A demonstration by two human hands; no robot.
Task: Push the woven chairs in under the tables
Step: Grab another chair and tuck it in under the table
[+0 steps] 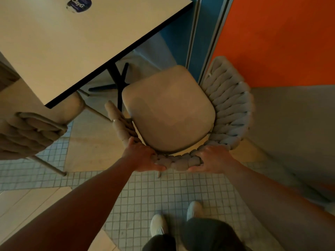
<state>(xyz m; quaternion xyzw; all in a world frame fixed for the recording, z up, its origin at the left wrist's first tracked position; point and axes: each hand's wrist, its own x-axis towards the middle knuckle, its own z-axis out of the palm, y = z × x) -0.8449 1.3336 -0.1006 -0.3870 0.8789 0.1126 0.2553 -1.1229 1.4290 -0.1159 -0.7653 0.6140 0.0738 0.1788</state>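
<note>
A woven chair with a beige seat cushion and a thick braided grey backrest stands just outside the near right corner of a white table. My left hand grips the braided back rim at its near left. My right hand grips the same rim at its near right, with the thumbs of both hands under the weave. The seat's front edge is close to the table's black edge and cross-shaped base.
A second woven chair sits at the left, its seat partly under the table. An orange and blue wall panel stands close behind the chair on the right. My feet are on the small-tiled floor below.
</note>
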